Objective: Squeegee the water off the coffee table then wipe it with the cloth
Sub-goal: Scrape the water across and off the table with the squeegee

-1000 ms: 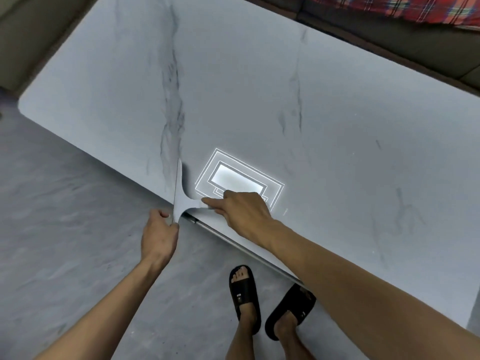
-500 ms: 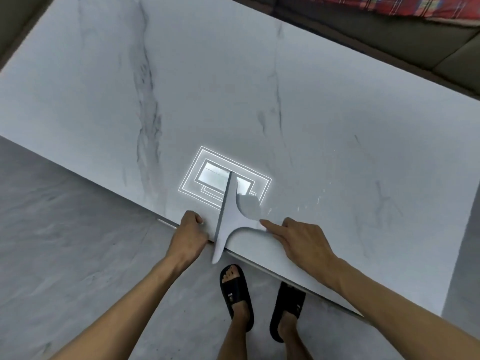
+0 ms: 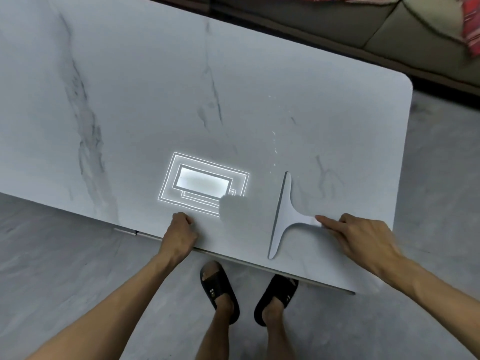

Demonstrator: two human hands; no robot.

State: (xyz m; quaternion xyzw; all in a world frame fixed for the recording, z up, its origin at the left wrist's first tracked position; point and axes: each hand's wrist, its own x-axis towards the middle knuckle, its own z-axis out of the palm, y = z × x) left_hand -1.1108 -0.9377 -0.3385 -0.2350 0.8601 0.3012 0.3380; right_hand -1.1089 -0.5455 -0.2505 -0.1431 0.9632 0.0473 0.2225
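**Squeegee on the right side of the table**

The white squeegee (image 3: 283,216) lies on the right part of the coffee table (image 3: 142,87). Its long blade runs from near to far, and its near tip is close to the near edge. Your right hand (image 3: 363,237) holds the handle, with one finger lying straight along it and the others curled. Your left hand (image 3: 179,235) rests on the near edge, well to the left of the squeegee. Its fingers are curled in a fist and nothing shows in it. A few small water drops (image 3: 274,144) sit just past the blade's far tip. A bright light patch (image 3: 204,185) shines on the table between your hands. Your black sandals (image 3: 219,292) stand on the grey floor (image 3: 65,268). A sofa (image 3: 337,24) with a red checked cloth (image 3: 471,29) is on the far side.
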